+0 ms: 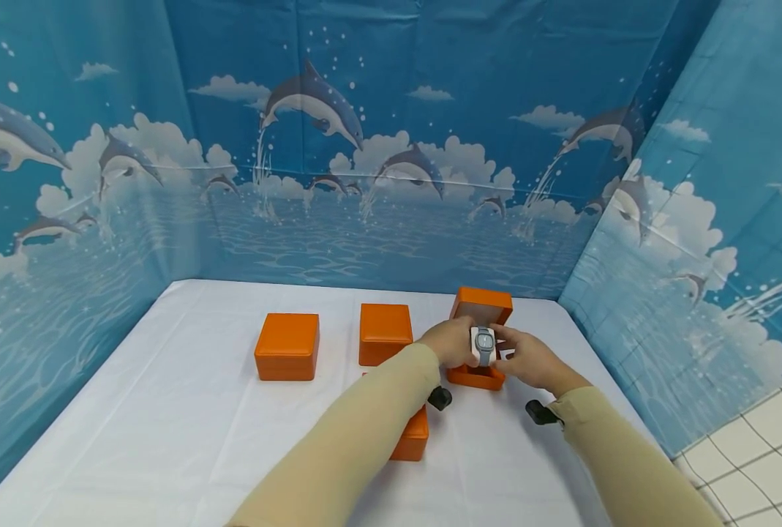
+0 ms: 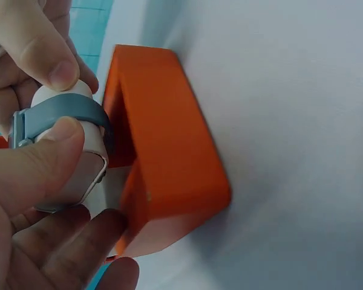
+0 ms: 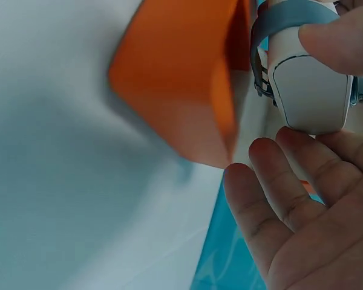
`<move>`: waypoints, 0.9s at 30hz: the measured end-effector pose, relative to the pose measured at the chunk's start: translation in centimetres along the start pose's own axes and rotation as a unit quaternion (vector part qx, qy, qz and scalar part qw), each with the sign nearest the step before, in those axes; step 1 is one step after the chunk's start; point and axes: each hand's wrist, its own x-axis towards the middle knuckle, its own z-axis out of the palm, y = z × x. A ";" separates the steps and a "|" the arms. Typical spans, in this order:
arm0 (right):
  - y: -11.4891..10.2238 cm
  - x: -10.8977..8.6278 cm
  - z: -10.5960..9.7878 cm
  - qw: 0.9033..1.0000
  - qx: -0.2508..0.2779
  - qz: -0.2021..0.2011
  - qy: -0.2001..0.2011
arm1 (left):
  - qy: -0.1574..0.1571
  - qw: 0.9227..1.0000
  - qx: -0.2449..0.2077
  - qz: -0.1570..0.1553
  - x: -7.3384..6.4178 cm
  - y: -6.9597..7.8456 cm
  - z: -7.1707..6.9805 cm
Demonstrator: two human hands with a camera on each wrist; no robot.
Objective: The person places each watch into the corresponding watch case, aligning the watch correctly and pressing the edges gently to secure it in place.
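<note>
A grey-strapped wristwatch (image 1: 484, 342) is wrapped around a white watch cushion (image 3: 310, 93), held over an open orange watch box (image 1: 485, 297) at the back right. My left hand (image 1: 451, 342) pinches the cushion from the left, thumb on its side by the strap and fingers beneath. From the right, my right hand (image 1: 534, 360) holds the other end between thumb and fingertips, its other fingers spread. The box's orange base (image 2: 169, 127) stands just below the cushion, its lid raised behind. In the right wrist view the strap's buckle shows under the cushion.
Closed orange boxes stand on the white-covered table (image 1: 167, 417): one at left (image 1: 287, 347), one at the back middle (image 1: 385, 334). Another orange box (image 1: 412, 439) is partly hidden under my left forearm. A dolphin-print curtain (image 1: 391, 219) borders the table's back and sides.
</note>
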 end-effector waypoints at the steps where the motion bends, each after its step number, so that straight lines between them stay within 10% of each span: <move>1: 0.1 0.1 0.1 1.000 0.000 0.002 -0.001 | 0.001 1.000 0.005 -0.002 0.1 0.0 0.2; 27: 0.7 1.3 0.8 0.999 -0.036 0.007 -0.020 | 0.001 0.998 0.048 -0.035 0.9 -0.4 1.8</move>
